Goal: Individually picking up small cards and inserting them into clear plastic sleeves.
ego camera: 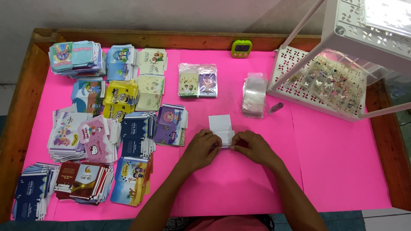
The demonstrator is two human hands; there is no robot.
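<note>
Pinching a small white folded paper envelope (222,129), left hand (201,150) and right hand (253,148) fingertips grip its bottom edge; looks light and creasable, so edges seem safest.

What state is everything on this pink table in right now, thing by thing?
White card: lying flat, lower edge pinched by both hands.
Left hand: fingers closed on the card.
Right hand: fingers closed on the card.
Clear sleeves: stacked, untouched.
Printed envelopes: sorted in piles.
Two bagged envelopes: side by side.
Green timer: standing; display unreadable.
White rack: holds small trinkets.
</note>
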